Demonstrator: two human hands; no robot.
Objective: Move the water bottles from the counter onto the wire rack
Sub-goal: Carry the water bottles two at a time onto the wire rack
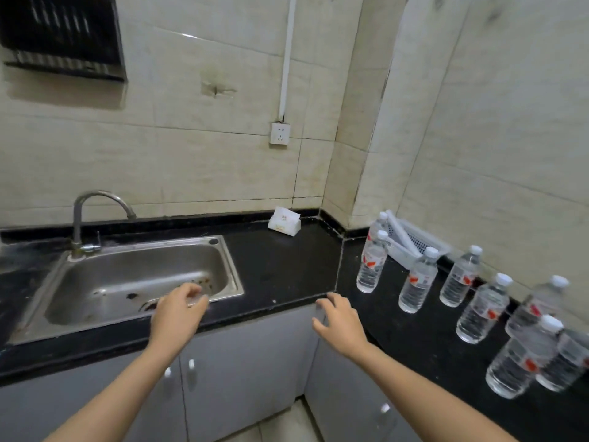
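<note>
The water bottles [417, 283] stood upright in a loose cluster on the black desk [287, 266] at about 4 o'clock, with the wire rack [63, 39] on the wall at 10 o'clock. The sound move was probably to reach right and take the nearest bottle round its body, keeping it upright. The left hand [180, 309] hovered over the sink [143, 275] rim, fingers loosely curled, while the right hand [338, 320] hung by the desk edge, fingers relaxed and spread, neither gripping anything visible.
</note>
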